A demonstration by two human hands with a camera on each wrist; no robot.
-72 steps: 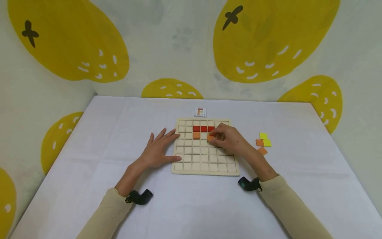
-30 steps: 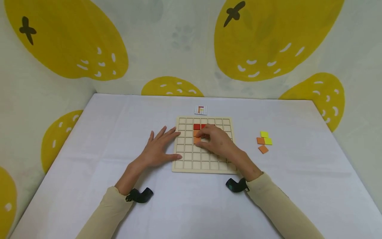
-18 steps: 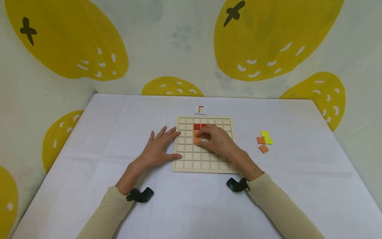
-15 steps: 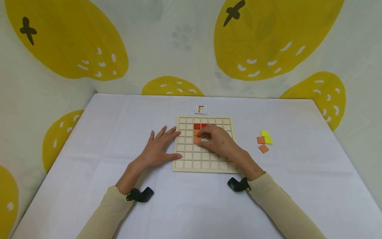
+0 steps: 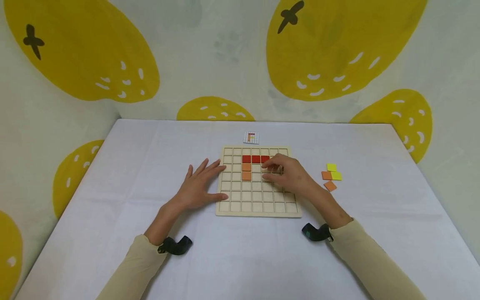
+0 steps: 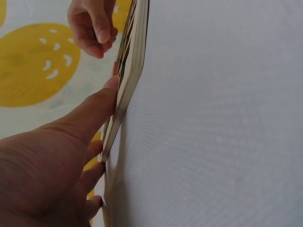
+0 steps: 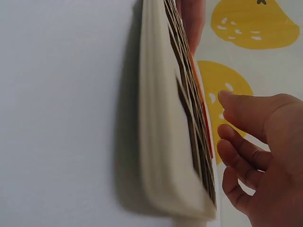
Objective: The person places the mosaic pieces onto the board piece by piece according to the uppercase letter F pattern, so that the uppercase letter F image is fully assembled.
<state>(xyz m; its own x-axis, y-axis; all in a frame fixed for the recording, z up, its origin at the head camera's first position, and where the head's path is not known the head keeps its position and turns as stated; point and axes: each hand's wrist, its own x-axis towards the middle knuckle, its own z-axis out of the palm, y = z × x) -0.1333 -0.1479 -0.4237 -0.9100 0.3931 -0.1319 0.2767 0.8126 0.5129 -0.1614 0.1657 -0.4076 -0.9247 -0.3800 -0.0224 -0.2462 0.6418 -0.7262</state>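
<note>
Nearest the person, open white cloth covers the bench (image 5: 240,258), leaving wide room for both sleeves (image 5: 131,266) to shift. The wooden grid board (image 5: 240,207) lies flat, well in from the bench's side edges. The left hand (image 5: 195,191) is spread, fingers straight, thumb and some fingertips at the board's left border, seemingly steadying it. The right hand (image 5: 290,175) hovers over the right half of the grid, fingers loosely bent, thumb apart from them, nothing held between. Beyond the board's right edge, across a strip of bare cloth, lie two loose orange squares (image 5: 326,175) and two loose yellow squares (image 5: 336,176). On the grid, two seated orange squares (image 5: 246,176) run down below the leftmost of three red squares (image 5: 256,159). I'd judge the laying-out a bit past half: five in, four waiting, though the right hand hides some cells. Past the board's far edge lies a small patterned card (image 5: 251,138), short of the pale wall (image 5: 210,50).
</note>
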